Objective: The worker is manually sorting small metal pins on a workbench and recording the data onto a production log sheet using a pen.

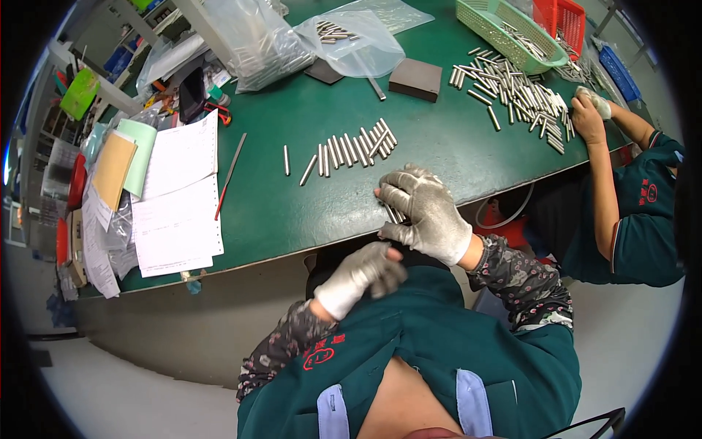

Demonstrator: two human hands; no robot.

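My right hand [425, 214], in a grey-white glove with bare fingertips, curls over a few short metal pins [393, 213] at the table's front edge. Its palm hides part of them. Off the edge, lower left, hangs my left hand [363, 276], gloved alike. Its bent fingers are smeared by motion, so whether anything is in them cannot be made out. Beyond my hands a loose row of shiny metal pins [351, 150] lies on the green table [292, 212], and a lone pin [287, 159] sits at its left end.
Papers [175, 197] and a thin red-ended rod [231, 175] lie left. At the back are a dark block [415, 80] and clear bags [256, 44]. A pin heap [519, 91] lies by a green basket [504, 29] at right, near a co-worker's hands [591, 113].
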